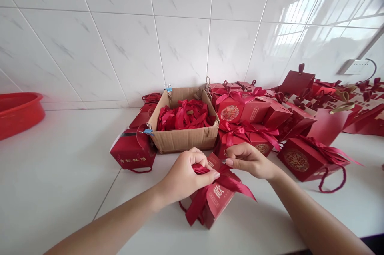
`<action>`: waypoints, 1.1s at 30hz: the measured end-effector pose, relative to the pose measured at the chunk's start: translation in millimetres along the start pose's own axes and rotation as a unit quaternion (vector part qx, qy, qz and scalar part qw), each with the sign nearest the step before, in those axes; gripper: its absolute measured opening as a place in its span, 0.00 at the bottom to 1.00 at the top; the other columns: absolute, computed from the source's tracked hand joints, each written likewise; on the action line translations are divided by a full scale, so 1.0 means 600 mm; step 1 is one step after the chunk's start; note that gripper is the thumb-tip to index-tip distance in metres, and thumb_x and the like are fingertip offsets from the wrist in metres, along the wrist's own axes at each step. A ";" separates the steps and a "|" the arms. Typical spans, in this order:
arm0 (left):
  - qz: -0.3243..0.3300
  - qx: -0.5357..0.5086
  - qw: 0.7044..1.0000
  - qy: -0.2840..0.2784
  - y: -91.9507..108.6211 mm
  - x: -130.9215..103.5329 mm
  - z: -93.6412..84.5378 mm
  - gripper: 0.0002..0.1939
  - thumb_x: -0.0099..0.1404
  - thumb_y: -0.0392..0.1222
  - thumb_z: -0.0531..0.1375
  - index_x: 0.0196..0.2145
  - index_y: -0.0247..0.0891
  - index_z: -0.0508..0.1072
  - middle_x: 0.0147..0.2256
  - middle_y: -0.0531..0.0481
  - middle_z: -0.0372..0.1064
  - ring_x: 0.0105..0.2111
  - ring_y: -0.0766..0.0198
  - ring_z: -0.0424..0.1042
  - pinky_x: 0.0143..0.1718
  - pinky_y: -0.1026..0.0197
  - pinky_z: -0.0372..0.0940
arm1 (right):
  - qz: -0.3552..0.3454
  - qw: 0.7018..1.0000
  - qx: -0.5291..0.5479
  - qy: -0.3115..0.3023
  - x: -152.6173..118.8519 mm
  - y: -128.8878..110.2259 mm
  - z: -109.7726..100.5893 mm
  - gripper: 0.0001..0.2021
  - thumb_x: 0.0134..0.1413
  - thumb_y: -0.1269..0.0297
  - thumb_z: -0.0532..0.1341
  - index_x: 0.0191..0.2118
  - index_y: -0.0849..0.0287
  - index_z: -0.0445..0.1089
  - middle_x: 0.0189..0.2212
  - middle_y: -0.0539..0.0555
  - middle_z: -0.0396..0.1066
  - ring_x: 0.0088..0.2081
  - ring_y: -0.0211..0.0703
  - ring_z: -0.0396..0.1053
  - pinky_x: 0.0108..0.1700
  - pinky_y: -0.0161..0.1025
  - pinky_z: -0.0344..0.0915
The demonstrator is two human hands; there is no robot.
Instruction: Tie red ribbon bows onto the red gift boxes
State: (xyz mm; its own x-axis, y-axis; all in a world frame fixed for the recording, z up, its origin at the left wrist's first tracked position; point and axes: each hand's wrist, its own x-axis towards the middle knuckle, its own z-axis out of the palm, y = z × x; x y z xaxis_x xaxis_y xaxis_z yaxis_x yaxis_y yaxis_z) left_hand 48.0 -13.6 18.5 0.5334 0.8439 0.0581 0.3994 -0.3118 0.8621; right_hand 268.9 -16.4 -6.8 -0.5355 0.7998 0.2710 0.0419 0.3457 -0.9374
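Note:
A red gift box (pixel 218 201) with pale printed characters lies on the white counter in front of me. Across its top runs a dark red satin ribbon bow (pixel 232 184), its tails hanging over the sides. My left hand (pixel 192 171) is closed on the bow, thumb pressed on the ribbon and fingers curled over a loop. At the box's far right, my right hand (pixel 247 160) pinches with thumb and forefinger close to the bow; a small bit at the fingertips is too little to name. Part of the box is hidden under the left hand.
A cardboard box (pixel 183 139) full of red ribbon bows (pixel 187 115) stands behind, with blue clips on its edge. Another red gift box (pixel 133 151) is left of it. Many red gift boxes (pixel 297 159) crowd the right. A red basin (pixel 21 113) sits far left, against the tiled wall (pixel 123 47).

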 end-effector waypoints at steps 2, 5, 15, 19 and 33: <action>0.002 -0.009 1.000 0.003 -0.001 -0.001 0.001 0.17 0.53 0.44 0.65 0.18 0.36 0.61 0.32 0.51 0.63 0.31 0.65 0.68 0.37 0.60 0.63 | -0.008 1.000 -0.005 0.005 0.000 0.000 -0.001 0.18 0.59 0.60 0.60 0.20 0.60 0.59 0.17 0.45 0.52 0.20 0.30 0.47 0.22 0.33 0.47; 0.013 -0.020 1.000 0.004 -0.004 -0.002 0.002 0.19 0.53 0.43 0.64 0.17 0.37 0.57 0.30 0.51 0.61 0.31 0.64 0.69 0.36 0.61 0.64 | -0.016 1.000 -0.026 0.006 0.000 0.000 -0.003 0.18 0.59 0.60 0.60 0.20 0.60 0.59 0.18 0.45 0.53 0.21 0.31 0.48 0.22 0.33 0.48; 0.060 0.044 0.997 -0.010 -0.015 -0.001 0.002 0.22 0.53 0.39 0.64 0.17 0.38 0.50 0.24 0.54 0.64 0.33 0.63 0.67 0.49 0.54 0.58 | -0.038 0.996 -0.078 -0.018 0.001 -0.002 -0.013 0.17 0.59 0.60 0.59 0.21 0.60 0.62 0.19 0.46 0.55 0.22 0.32 0.51 0.24 0.34 0.51; 0.047 0.048 0.998 -0.010 -0.014 -0.001 -0.001 0.18 0.52 0.41 0.65 0.18 0.37 0.59 0.28 0.52 0.68 0.35 0.62 0.67 0.48 0.55 0.57 | -0.017 0.998 -0.051 -0.012 -0.002 0.004 -0.009 0.17 0.59 0.61 0.60 0.21 0.60 0.60 0.19 0.46 0.54 0.22 0.31 0.50 0.24 0.33 0.49; 0.037 0.023 0.999 0.011 -0.008 0.001 0.005 0.21 0.53 0.45 0.64 0.17 0.37 0.55 0.27 0.53 0.59 0.28 0.66 0.63 0.34 0.61 0.58 | -0.031 0.999 -0.029 0.007 0.001 0.005 -0.008 0.18 0.58 0.62 0.60 0.20 0.61 0.58 0.18 0.45 0.50 0.22 0.31 0.47 0.23 0.33 0.46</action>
State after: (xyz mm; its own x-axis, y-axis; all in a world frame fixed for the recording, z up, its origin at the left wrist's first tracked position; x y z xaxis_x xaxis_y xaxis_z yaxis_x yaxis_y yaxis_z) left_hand 48.3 -13.0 12.7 0.5456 0.8275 0.1327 0.3930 -0.3925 0.8315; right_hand 273.0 -12.8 -8.3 -0.5262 0.7828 0.3322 0.0579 0.4228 -0.9044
